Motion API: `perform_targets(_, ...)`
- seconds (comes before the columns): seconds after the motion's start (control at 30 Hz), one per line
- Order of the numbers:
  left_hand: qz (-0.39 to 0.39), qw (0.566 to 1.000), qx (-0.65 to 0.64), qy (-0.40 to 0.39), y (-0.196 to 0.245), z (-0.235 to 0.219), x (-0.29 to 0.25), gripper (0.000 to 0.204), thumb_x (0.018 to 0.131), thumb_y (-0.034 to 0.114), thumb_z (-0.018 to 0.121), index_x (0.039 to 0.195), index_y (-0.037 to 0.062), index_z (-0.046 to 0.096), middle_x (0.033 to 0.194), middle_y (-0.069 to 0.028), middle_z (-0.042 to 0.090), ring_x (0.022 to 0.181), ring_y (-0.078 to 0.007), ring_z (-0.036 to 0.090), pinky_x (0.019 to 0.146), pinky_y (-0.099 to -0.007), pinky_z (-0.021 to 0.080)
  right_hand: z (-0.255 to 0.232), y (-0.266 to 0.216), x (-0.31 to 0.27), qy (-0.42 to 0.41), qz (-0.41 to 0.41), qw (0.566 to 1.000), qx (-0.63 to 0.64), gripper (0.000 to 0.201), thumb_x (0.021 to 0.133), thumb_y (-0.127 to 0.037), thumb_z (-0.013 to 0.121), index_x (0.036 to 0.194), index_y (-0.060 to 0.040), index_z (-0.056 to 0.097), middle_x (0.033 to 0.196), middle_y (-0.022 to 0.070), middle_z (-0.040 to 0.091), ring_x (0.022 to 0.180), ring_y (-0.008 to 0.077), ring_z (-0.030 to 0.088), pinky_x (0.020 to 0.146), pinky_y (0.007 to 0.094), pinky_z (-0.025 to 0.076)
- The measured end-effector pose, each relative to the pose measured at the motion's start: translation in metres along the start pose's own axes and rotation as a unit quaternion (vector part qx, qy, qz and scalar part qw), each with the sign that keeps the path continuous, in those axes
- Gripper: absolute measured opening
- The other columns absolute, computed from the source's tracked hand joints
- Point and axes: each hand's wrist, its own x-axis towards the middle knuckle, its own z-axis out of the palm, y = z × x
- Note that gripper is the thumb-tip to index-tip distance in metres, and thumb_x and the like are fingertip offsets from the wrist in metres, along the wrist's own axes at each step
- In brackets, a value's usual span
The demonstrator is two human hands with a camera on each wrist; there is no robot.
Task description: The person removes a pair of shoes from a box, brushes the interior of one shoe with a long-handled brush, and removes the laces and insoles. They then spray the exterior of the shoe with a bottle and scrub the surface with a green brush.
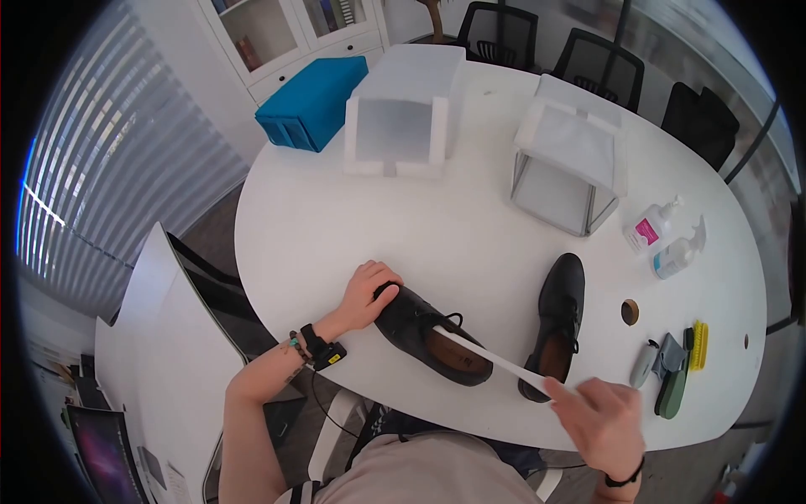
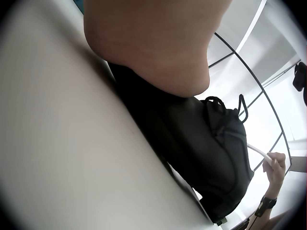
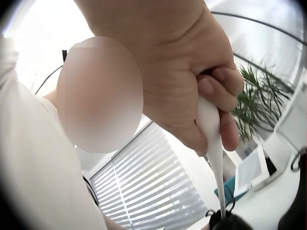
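Note:
A black lace-up shoe (image 1: 405,326) lies on the white table, its toe toward my left hand (image 1: 366,296). That hand grips the toe, thumb over the top. My right hand (image 1: 606,424) holds one end of a long white shoehorn (image 1: 512,367), fingers curled round it. From there it slants leftward into the shoe's opening, where its far end is hidden. In the right wrist view, the shoehorn (image 3: 215,143) runs down from the fingers to the shoe. The other black shoe (image 1: 561,294) sits just to the right, toe pointing away from me.
Two translucent white boxes (image 1: 457,109) and a blue case (image 1: 315,97) stand at the back of the table (image 1: 437,227). At right are two pump bottles (image 1: 651,228), a yellow brush (image 1: 700,344), a green-handled brush (image 1: 672,395), a grey cloth (image 1: 669,353) and a cable hole (image 1: 630,312).

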Motion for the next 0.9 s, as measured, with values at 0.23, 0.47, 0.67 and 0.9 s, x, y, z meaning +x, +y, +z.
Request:
perform_targets(0.23,0.044,0.998,-0.036,0.022,0.003,0.001,0.004,0.023,0.107,0.028,0.062,0.109,0.0074,0.072,0.105,-0.0108,0.067,0.103,-0.034,0.06,0.095,-0.0435,0.047,0.008,-0.006,-0.007,0.006,0.045,0.999,0.029,0.037,0.082,-0.018,0.089,0.118,-0.0131,0.084,0.07,0.0006,0.052,0.053,0.0204,0.057,0.05,0.0361,0.044)
perform_targets(0.47,0.013,0.998,-0.024,0.049,0.0,0.007,-0.003,0.028,0.109,0.028,0.058,0.103,0.0053,0.073,0.097,-0.0115,0.062,0.094,-0.0341,0.057,0.087,-0.0435,0.047,0.007,-0.001,-0.013,-0.006,0.067,0.995,0.071,0.037,0.086,-0.018,0.089,0.123,-0.0143,0.083,0.072,0.0011,0.055,0.053,0.0202,0.058,0.049,0.036,0.046)
perform_targets(0.67,0.014,0.998,-0.012,0.062,0.002,0.008,-0.002,0.029,0.11,0.027,0.057,0.1,0.0046,0.073,0.096,-0.012,0.062,0.093,-0.0341,0.057,0.086,-0.0428,0.047,0.038,-0.013,-0.003,-0.003,0.059,0.994,0.089,0.042,0.087,-0.017,0.088,0.128,-0.014,0.08,0.074,0.0015,0.054,0.056,0.0211,0.057,0.05,0.0371,0.044)
perform_targets(0.9,0.011,0.997,-0.02,0.072,0.001,0.01,-0.003,0.029,0.109,0.026,0.058,0.1,0.0043,0.074,0.094,-0.0118,0.063,0.091,-0.034,0.057,0.085,-0.0429,0.047,-0.02,0.002,-0.025,-0.07,0.079,0.993,0.057,0.036,0.09,-0.022,0.086,0.125,-0.0155,0.082,0.072,0.0016,0.054,0.056,0.021,0.059,0.05,0.0366,0.044)
